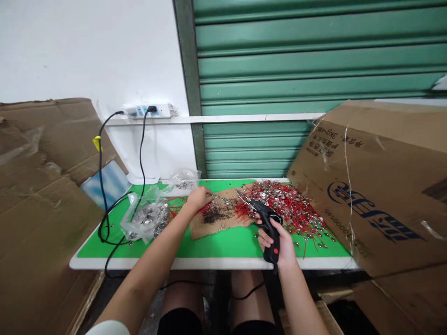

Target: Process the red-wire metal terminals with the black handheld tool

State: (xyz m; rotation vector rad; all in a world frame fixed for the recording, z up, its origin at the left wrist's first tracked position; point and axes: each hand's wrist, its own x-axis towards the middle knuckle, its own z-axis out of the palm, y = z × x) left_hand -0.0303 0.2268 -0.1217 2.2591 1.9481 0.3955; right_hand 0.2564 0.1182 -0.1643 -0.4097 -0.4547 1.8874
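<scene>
My right hand is closed around the handle of a black, pistol-shaped electric hot cutter. Its two slim metal tips point up and left over a piece of cardboard. My left hand is closed at the cardboard's left side, fingertips pinched together beside small silver pieces and red cords. What the pinch holds is too small to make out. Dark scorch marks cover the cardboard's middle. A large heap of red cords with small silver charms lies right of the cutter.
A clear plastic bag of silver pieces lies on the green tabletop, with another bag behind. Cardboard boxes flank the table. Black cables run from a power strip and hang over the front edge.
</scene>
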